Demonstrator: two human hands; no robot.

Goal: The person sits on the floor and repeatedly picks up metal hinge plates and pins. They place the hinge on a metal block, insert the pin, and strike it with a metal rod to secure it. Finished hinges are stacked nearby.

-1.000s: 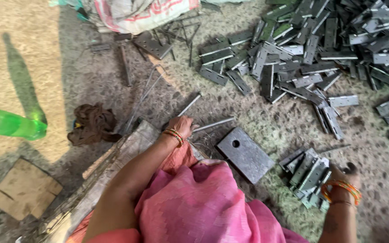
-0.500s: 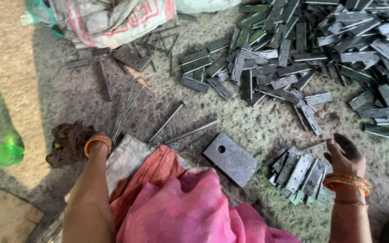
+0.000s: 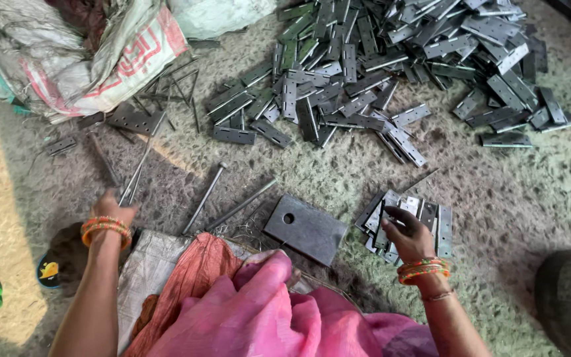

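Where hinges [image 3: 391, 66] lie heaped, sack [image 3: 80, 59] beside.

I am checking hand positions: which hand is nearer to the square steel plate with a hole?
Right hand: just right of the plate, on small hinges. Left hand: farther left, at long rods.

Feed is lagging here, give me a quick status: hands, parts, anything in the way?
Left hand on the long rods. Right hand on the small hinge stack, grip unclear. Holed metal plate lies between them.

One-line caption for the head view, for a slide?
Left hand on thin rods, right hand on a small hinge stack.
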